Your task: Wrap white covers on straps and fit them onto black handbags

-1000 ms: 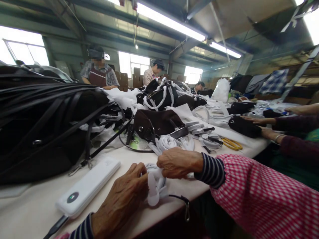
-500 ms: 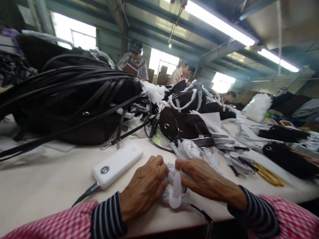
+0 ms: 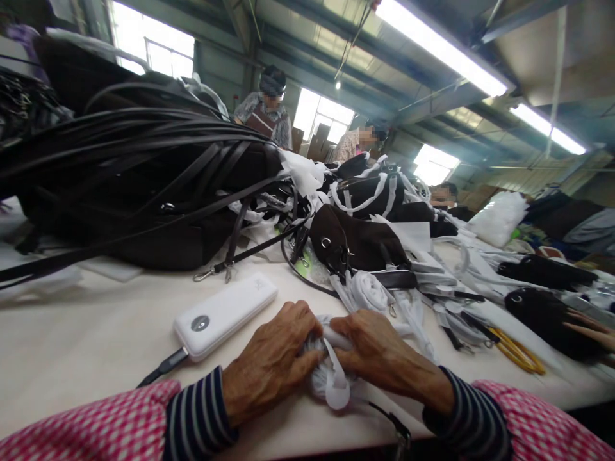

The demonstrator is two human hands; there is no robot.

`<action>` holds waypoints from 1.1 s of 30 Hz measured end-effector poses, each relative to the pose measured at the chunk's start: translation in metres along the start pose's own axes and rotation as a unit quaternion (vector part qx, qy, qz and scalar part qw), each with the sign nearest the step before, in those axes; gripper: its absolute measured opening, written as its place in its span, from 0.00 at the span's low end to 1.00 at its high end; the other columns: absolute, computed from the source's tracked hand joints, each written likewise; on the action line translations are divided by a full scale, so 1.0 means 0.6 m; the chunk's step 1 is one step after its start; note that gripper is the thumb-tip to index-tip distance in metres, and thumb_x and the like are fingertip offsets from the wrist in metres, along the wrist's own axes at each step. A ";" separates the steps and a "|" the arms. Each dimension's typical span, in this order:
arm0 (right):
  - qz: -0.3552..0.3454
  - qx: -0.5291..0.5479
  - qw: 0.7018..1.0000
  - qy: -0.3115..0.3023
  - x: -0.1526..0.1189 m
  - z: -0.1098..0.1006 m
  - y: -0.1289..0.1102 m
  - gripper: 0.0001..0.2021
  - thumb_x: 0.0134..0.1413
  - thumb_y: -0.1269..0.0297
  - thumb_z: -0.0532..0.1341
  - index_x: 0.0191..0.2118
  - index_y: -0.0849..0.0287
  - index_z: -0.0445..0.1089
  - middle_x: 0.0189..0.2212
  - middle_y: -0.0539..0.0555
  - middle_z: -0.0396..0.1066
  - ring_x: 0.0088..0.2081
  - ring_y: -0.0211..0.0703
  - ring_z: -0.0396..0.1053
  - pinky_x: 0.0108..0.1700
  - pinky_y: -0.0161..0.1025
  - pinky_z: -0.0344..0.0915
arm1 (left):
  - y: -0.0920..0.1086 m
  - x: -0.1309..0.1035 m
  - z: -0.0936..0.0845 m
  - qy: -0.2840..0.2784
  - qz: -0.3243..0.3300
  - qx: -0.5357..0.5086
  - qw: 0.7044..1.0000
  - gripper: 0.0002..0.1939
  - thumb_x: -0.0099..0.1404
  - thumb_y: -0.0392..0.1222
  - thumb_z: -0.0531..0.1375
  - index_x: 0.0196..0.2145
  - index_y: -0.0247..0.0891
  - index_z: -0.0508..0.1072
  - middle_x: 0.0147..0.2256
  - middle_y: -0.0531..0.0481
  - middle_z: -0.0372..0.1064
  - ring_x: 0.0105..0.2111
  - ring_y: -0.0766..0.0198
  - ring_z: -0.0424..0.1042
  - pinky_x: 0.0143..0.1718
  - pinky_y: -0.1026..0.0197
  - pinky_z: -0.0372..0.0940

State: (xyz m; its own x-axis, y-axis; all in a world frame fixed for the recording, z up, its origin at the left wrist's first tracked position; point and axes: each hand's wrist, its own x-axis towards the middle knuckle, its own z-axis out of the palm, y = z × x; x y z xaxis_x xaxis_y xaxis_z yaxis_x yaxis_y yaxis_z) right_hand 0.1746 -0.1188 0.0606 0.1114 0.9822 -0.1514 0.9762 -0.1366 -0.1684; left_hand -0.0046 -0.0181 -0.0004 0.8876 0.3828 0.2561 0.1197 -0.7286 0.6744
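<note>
Between my two hands, on the table near its front edge, sits a coiled strap in white wrapping (image 3: 319,378). My left hand (image 3: 278,355) grips its left side, fingers bent and thumb pressed in. My right hand (image 3: 377,346) closes on the right side, with its fingertips hidden behind the coil. A loose white tab with a rounded end (image 3: 337,392) hangs over the coil's front. From beneath it, a thin black strap with a metal clasp (image 3: 391,419) trails to the table edge. Just beyond my hands lies another rolled white-wrapped strap (image 3: 369,291).
A white power bank (image 3: 225,317) with a cable lies to the left. Black bags and straps (image 3: 192,205) pile up behind it. A dark brown bag (image 3: 358,237) stands ahead. Yellow-handled scissors (image 3: 519,351) lie right, near another person's hand (image 3: 593,330). Coworkers stand beyond.
My right hand has shifted slightly left and down, closing in on the coil. The white tab now tilts to the right. Another person's hand shows more at the right edge.
</note>
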 end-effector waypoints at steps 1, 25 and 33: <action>-0.001 0.027 1.000 -0.001 0.000 0.005 0.004 0.17 0.55 0.61 0.67 0.24 0.59 0.59 0.19 0.43 0.50 0.23 0.33 0.49 0.29 0.39 0.40 | 0.000 -0.002 0.000 0.000 0.008 0.009 1.000 0.05 0.74 0.39 0.58 0.46 0.37 0.70 0.45 0.47 0.66 0.46 0.53 0.64 0.48 0.49 0.60; -0.022 0.172 0.984 -0.036 -0.019 0.006 0.037 0.16 0.58 0.58 0.63 0.25 0.60 0.60 0.22 0.45 0.57 0.27 0.35 0.56 0.29 0.37 0.47 | 0.043 0.012 0.007 -0.009 -0.079 0.085 0.993 0.05 0.69 0.39 0.60 0.43 0.39 0.72 0.46 0.48 0.66 0.49 0.50 0.64 0.48 0.46 0.64; -0.012 0.292 0.949 -0.119 0.001 -0.002 0.034 0.09 0.51 0.64 0.63 0.25 0.62 0.68 0.20 0.45 0.58 0.24 0.34 0.54 0.27 0.35 0.48 | 0.042 0.004 0.008 -0.002 -0.071 0.067 0.995 0.06 0.72 0.41 0.59 0.45 0.38 0.72 0.47 0.47 0.66 0.49 0.50 0.63 0.49 0.46 0.63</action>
State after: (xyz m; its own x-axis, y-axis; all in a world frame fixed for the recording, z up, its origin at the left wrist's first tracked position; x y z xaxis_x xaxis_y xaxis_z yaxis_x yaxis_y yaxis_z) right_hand 0.1947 -0.1209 0.0586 -0.0226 0.9388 -0.3437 0.7008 -0.2303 -0.6752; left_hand 0.0028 -0.0383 0.0142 0.8593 0.4850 0.1624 0.3018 -0.7372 0.6045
